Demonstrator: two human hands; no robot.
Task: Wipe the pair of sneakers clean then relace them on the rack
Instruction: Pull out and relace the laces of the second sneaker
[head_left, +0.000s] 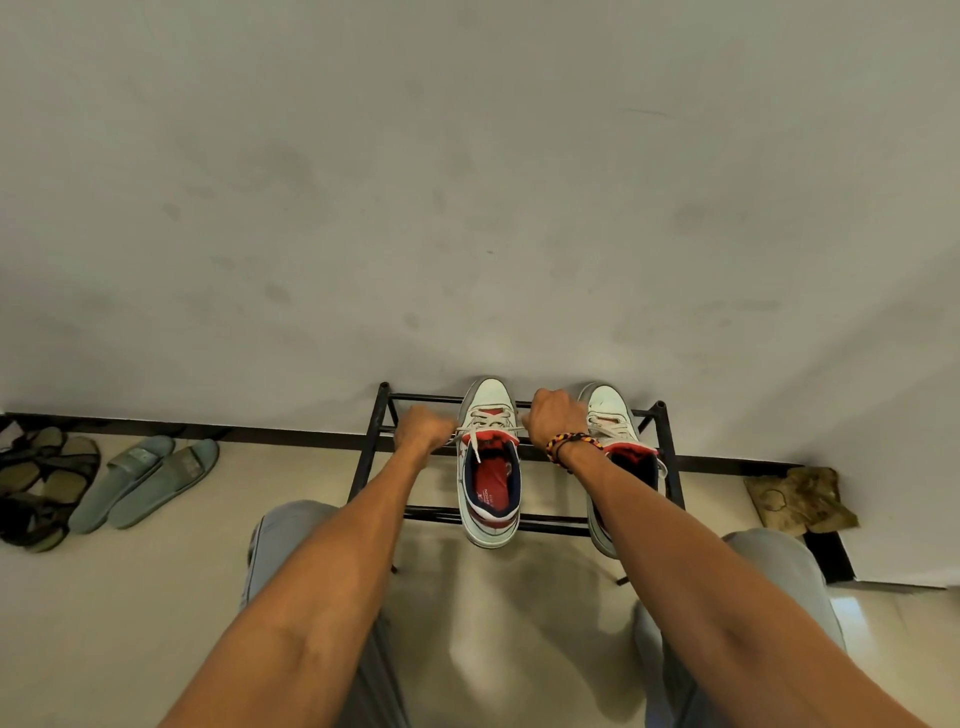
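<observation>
On the rack (524, 522), my left hand (422, 427) and right hand (555, 415) each pinch a lace (485, 422) end of the left sneaker (488, 467).

The light is soft and even, moderately bright, with a warm, slightly greenish cast over the pale wall (467, 182). No lamp or window shows. Blurred, faint shadows of the person's arms and legs spread over the floor (509, 597) below the rack (519, 522), which suggests light from behind and above. A glossy patch of glare sits on the tiles at the lower right. Wide-angle distortion bends the dark skirting (291, 435) and stretches both forearms at the lower edge. Detail is soft overall, and the slippers (145, 483) near the left edge look smeared.
</observation>
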